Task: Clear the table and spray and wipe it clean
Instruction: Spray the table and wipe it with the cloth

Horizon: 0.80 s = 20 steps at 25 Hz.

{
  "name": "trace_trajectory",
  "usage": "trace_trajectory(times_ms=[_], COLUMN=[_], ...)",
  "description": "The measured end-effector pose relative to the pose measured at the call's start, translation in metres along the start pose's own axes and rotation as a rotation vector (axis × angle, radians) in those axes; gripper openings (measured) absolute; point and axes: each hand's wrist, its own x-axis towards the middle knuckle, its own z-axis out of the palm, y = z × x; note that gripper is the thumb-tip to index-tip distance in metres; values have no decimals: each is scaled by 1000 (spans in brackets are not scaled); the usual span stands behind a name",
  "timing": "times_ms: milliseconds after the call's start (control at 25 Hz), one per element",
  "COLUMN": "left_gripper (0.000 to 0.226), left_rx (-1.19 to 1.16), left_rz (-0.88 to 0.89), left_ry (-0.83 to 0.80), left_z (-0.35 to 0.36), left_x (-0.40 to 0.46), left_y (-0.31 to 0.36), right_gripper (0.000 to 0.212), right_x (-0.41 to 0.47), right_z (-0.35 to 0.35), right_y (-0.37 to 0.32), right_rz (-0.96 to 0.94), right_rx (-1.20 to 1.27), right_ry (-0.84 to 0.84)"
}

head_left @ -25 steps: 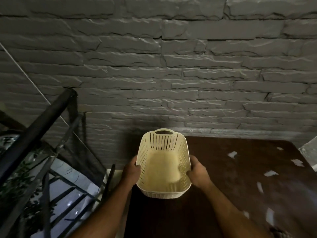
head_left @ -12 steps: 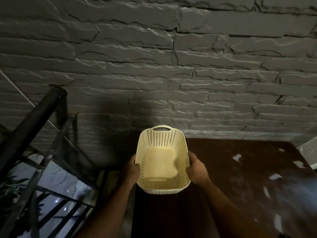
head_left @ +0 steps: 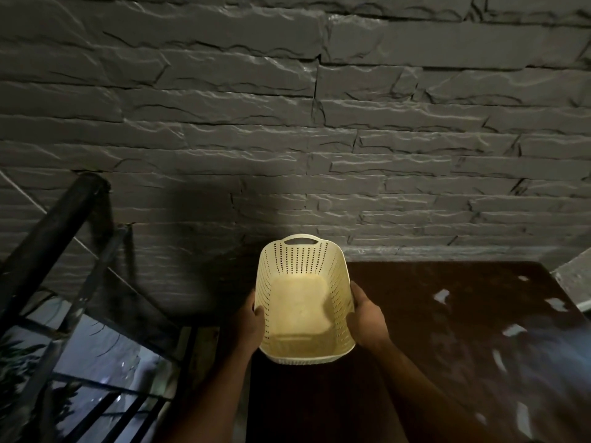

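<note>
An empty cream perforated plastic basket (head_left: 299,266) is held over the far left corner of a dark brown table (head_left: 399,362). My left hand (head_left: 251,324) grips its left rim and my right hand (head_left: 367,318) grips its right rim. Several white paper scraps (head_left: 441,295) lie scattered on the table's right half. I cannot tell whether the basket's base touches the table.
A grey stone-brick wall (head_left: 319,123) rises right behind the table. A black metal railing (head_left: 51,238) runs down the left side, with a drop beyond it. A pale ledge (head_left: 575,276) shows at the right edge.
The view has tilted and drawn closer to the wall. The basket stays in both hands and has shifted slightly toward the table's left corner.
</note>
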Motion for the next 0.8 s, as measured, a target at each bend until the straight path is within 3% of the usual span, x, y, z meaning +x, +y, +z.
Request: trace_trajectory(times_ms=[520,800], left_gripper=[51,60], left_rx=[1,3], left_rz=[11,-24], left_ry=[-2,-105], left_z=[3,-2], left_x=[9,15], left_y=[-4,-10], right_gripper=[71,81], right_x=[0,-3], right_z=[2,-2], right_y=[-1,-4], right_rz=[-32,-20], right_rx=[8,-72], right_ry=[16,-11])
